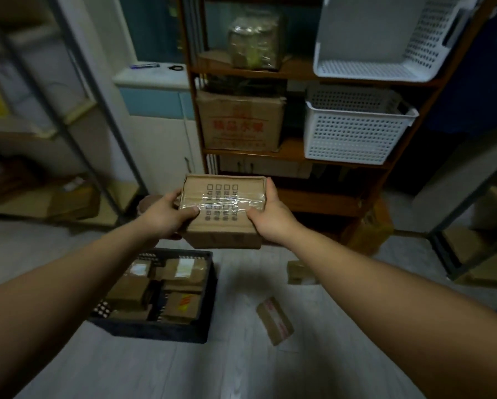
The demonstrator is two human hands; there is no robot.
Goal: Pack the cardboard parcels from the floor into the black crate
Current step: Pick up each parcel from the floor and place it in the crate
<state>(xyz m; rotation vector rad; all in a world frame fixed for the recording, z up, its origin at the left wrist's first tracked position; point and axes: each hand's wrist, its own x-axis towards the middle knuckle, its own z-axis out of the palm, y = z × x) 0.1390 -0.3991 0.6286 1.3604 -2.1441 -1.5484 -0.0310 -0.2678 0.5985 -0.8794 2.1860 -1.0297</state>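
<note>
The cardboard parcel (222,208) in hand is a flat brown box with clear tape across its top and a grid of printed squares. It is held in the air above and just beyond the far edge of the black crate (149,331), not yet inside it. The left hand (166,214) grasps its left end, thumb on top and fingers curled underneath. The right hand (270,216) grasps the right end the same way, so both hands are closed around this one parcel.

The crate stands on the floor (241,370) and already holds a good many parcels, packed close with only narrow dark gaps between them. To the right of the crate, well apart from it, a taped parcel (274,321) lies askew on the floor. A smaller parcel (299,272) sits farther off, beyond the crate's far right corner. Behind the crate rises a wooden shelf (299,73) carrying a white basket (353,128) and a large printed carton (240,122).

The main risk, as I judge it, is fit: the held parcel looks wider than any open gap in the crate. It could end up perched on the others, tilt, and slide over the rim. The glossy tape under the thumbs could also let it slip if one hand lets go early.
</note>
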